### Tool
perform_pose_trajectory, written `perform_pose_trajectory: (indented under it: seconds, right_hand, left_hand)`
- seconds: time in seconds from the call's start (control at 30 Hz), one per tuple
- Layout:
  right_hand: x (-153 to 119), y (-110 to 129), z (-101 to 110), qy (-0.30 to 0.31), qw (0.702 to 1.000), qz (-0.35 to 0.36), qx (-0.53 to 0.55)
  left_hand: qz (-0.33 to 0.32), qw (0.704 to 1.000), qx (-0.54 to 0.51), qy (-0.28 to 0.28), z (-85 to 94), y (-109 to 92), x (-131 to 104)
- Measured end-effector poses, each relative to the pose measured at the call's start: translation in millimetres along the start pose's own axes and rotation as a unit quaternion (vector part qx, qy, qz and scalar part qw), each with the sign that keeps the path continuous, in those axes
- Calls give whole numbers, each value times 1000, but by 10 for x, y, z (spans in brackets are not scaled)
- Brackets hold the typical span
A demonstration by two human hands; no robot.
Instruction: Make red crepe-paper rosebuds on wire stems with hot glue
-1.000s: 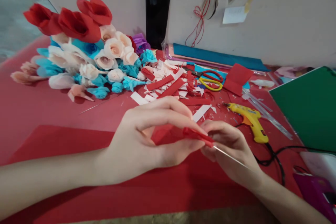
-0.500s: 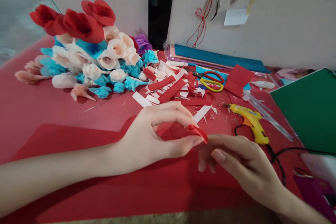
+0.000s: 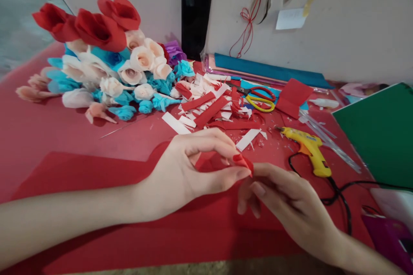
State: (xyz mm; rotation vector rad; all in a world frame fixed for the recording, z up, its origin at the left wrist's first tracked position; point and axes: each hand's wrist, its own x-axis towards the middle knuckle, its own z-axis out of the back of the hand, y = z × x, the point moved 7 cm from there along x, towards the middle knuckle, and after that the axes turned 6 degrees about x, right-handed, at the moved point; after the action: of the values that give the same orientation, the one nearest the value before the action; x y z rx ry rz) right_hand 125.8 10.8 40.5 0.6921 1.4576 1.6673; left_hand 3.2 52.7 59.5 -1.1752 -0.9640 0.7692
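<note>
Your left forearm comes in low from the left side, nearly level, wrist about straight. The left hand [image 3: 193, 169] is arched with its back up and outward, the fingers curving over toward the right and the thumb stretched out beneath them. Thumb and fingertips close together on a small rolled red paper piece [image 3: 243, 162], which sits at the tips of your left fingers, above the dark red sheet [image 3: 80, 172] spread over the table [image 3: 138, 144].

Your right forearm slants up from the lower right corner. The right hand [image 3: 297, 210] is loosely open: its index finger reaches left to the edge of the red paper piece, the thumb stands apart below that finger, and the remaining fingers hang half curled underneath. Whether the right index presses the paper, you cannot tell. The yellow glue gun [image 3: 306, 144] lies beyond this hand, and paper scraps [image 3: 208, 109] lie beyond the left.
</note>
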Motion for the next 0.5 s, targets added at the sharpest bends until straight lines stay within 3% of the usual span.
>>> perform_pose_trajectory:
  seconds: [0.33,0.5]
  right_hand:
    - [12,28,-14,9,1000,17,-4]
    - [24,34,-14,6,1000,19,-17]
  left_hand:
    - [36,999,-5,38,-47,26,-14]
    - [44,998,-25,29,-41,21,-29]
